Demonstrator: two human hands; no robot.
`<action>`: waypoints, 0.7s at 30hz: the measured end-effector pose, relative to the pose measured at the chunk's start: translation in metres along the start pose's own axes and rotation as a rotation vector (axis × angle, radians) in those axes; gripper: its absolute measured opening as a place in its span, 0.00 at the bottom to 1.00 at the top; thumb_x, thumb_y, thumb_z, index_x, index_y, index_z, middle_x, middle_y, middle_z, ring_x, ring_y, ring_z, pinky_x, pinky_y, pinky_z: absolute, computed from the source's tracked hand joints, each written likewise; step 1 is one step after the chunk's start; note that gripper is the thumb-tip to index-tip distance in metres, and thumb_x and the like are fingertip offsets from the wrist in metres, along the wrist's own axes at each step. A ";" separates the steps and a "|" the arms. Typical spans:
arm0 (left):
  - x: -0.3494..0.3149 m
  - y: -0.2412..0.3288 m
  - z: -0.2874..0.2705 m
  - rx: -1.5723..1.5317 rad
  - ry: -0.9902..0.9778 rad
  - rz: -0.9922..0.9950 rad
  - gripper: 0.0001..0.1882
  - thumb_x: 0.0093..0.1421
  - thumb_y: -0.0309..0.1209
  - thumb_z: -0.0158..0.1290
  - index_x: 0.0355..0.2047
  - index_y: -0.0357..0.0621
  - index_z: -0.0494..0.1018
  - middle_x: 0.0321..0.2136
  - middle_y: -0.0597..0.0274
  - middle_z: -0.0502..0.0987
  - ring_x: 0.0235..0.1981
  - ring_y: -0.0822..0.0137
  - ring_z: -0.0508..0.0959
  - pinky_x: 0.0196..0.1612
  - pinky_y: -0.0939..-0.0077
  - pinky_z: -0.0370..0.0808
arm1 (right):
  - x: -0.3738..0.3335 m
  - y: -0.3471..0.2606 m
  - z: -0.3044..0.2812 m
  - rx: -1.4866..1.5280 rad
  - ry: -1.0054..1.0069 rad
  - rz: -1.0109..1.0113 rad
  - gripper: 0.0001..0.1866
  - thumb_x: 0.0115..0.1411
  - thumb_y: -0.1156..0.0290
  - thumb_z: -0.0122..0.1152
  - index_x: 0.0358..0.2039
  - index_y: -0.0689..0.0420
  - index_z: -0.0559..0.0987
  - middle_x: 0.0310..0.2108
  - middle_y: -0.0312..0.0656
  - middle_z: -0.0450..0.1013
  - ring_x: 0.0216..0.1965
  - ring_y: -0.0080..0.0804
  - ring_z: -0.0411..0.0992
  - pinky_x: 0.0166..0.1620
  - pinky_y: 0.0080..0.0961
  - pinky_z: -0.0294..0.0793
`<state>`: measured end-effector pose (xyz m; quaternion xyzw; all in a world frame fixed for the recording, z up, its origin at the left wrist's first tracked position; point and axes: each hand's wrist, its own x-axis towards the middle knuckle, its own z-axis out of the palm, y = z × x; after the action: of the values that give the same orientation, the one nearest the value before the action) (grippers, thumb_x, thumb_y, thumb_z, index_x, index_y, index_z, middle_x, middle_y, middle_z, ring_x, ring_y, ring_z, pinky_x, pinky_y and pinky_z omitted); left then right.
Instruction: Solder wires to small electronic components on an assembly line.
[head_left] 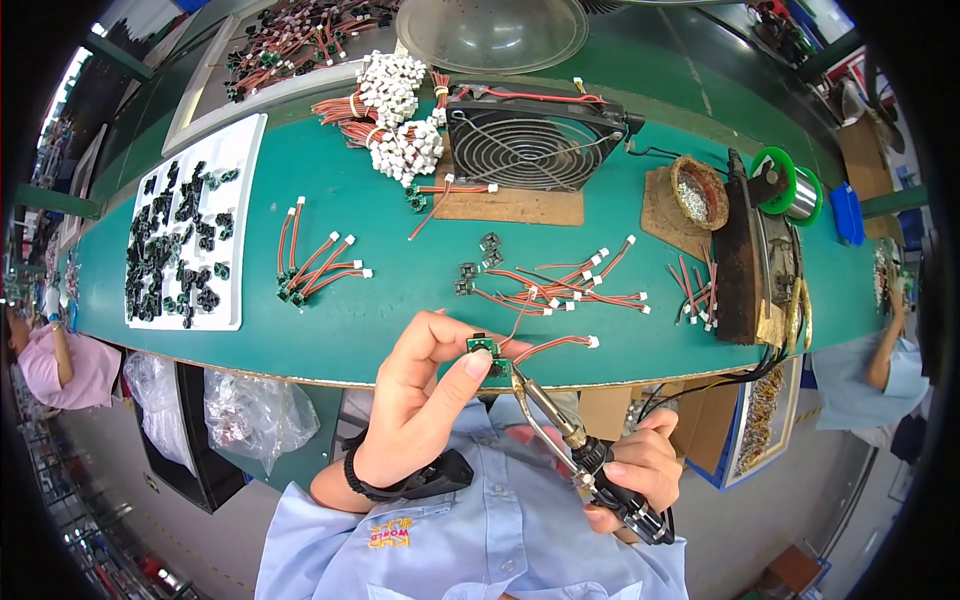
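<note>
My left hand pinches a small green circuit board between thumb and fingers, just past the near table edge. A short wire lead with a white plug sticks out to the right of the board. In my right hand is a soldering iron with a thin feed tube alongside it. Its tip is at the board's right edge, by the wires; whether it touches a joint I cannot tell. Beyond my hands lie loose wire leads with white plugs and a few small black parts.
A white tray of black parts stands left, beside wired boards. Behind are bundled leads and a black fan. A solder spool, tip-cleaning bowl and dark stand are right. People sit at both sides.
</note>
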<state>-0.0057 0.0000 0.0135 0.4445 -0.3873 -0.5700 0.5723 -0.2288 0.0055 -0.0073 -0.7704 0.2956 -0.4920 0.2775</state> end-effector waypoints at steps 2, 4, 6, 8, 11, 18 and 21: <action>0.000 -0.001 -0.001 0.003 -0.002 0.001 0.05 0.62 0.28 0.43 0.37 0.42 0.60 0.37 0.47 0.75 0.43 0.61 0.75 0.49 0.69 0.65 | 0.000 0.000 0.000 0.002 -0.006 -0.002 0.21 0.41 0.53 0.68 0.34 0.52 0.77 0.17 0.30 0.70 0.17 0.22 0.66 0.34 0.26 0.56; 0.000 -0.002 -0.002 0.010 -0.011 0.002 0.05 0.63 0.28 0.43 0.37 0.42 0.60 0.37 0.47 0.75 0.43 0.61 0.75 0.49 0.70 0.65 | -0.001 0.001 0.000 0.005 -0.014 -0.003 0.22 0.41 0.53 0.68 0.34 0.52 0.77 0.17 0.30 0.70 0.17 0.22 0.66 0.34 0.26 0.56; 0.000 -0.004 -0.004 0.007 -0.014 0.010 0.05 0.63 0.27 0.43 0.37 0.40 0.60 0.38 0.48 0.75 0.43 0.64 0.74 0.49 0.71 0.66 | -0.001 0.001 0.000 0.018 -0.022 0.003 0.22 0.41 0.53 0.68 0.34 0.52 0.77 0.17 0.31 0.70 0.17 0.22 0.66 0.34 0.26 0.56; -0.001 -0.005 -0.005 0.000 -0.022 0.024 0.04 0.63 0.25 0.42 0.37 0.38 0.61 0.39 0.50 0.75 0.43 0.69 0.73 0.47 0.75 0.67 | -0.002 0.002 0.000 0.043 -0.037 0.019 0.22 0.41 0.53 0.68 0.33 0.53 0.76 0.17 0.32 0.70 0.17 0.23 0.66 0.34 0.26 0.56; 0.000 -0.007 -0.005 0.011 -0.016 0.024 0.04 0.63 0.25 0.42 0.37 0.38 0.61 0.39 0.50 0.75 0.42 0.70 0.73 0.47 0.75 0.67 | -0.001 0.004 0.004 0.109 0.002 0.017 0.22 0.42 0.53 0.68 0.33 0.55 0.75 0.16 0.33 0.69 0.16 0.24 0.66 0.34 0.27 0.57; 0.000 0.000 -0.003 0.020 -0.004 -0.027 0.05 0.62 0.28 0.42 0.35 0.41 0.60 0.38 0.48 0.75 0.41 0.63 0.75 0.48 0.69 0.67 | -0.018 0.018 0.006 0.119 0.261 0.104 0.26 0.49 0.53 0.63 0.41 0.57 0.69 0.28 0.41 0.71 0.22 0.22 0.67 0.36 0.25 0.61; 0.001 0.005 -0.002 -0.022 -0.011 -0.072 0.05 0.62 0.29 0.42 0.33 0.41 0.61 0.37 0.49 0.75 0.40 0.63 0.75 0.47 0.69 0.67 | -0.003 0.024 -0.001 0.054 0.503 0.303 0.25 0.51 0.59 0.62 0.45 0.58 0.67 0.37 0.42 0.69 0.30 0.22 0.65 0.38 0.21 0.64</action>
<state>-0.0025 -0.0015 0.0176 0.4486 -0.3678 -0.5971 0.5540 -0.2346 -0.0085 -0.0258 -0.5637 0.4537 -0.6281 0.2862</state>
